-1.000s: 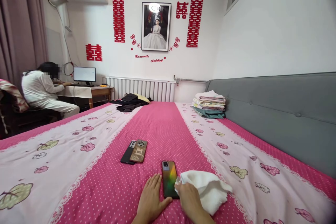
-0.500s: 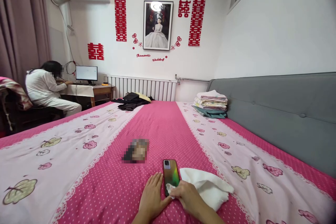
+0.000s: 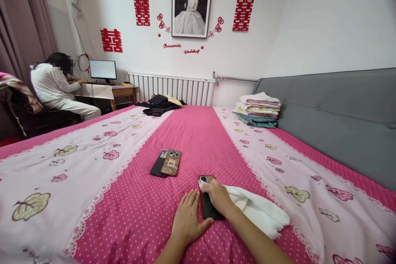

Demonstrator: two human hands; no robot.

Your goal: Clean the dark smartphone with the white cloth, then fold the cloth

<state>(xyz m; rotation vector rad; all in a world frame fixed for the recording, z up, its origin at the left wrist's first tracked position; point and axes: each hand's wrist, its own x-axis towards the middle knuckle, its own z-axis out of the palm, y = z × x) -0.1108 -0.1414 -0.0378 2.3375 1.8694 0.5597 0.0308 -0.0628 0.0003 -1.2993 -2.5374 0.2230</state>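
Note:
A smartphone (image 3: 210,208) lies back up on the pink bedspread, its camera end pointing away from me. My right hand (image 3: 217,196) is closed on a bit of white cloth and presses it against the phone's camera corner. The rest of the white cloth (image 3: 256,210) spreads out to the right, partly under my forearm; whether it joins the bit in my fingers is hidden. My left hand (image 3: 189,216) rests flat, fingers stretched out, along the phone's left side with the thumb at its lower edge.
Two more phones, one black (image 3: 157,168) and one brown (image 3: 172,163), overlap farther off to the left. Folded cloths (image 3: 259,109) are stacked by the grey headboard (image 3: 334,115). Dark clothes (image 3: 159,105) lie at the far edge. A person (image 3: 58,86) sits at a desk with a monitor (image 3: 102,70).
My right hand has moved from the phone's lower end up to its camera end with the white cloth. My left hand stays beside the phone. The view has tilted downward.

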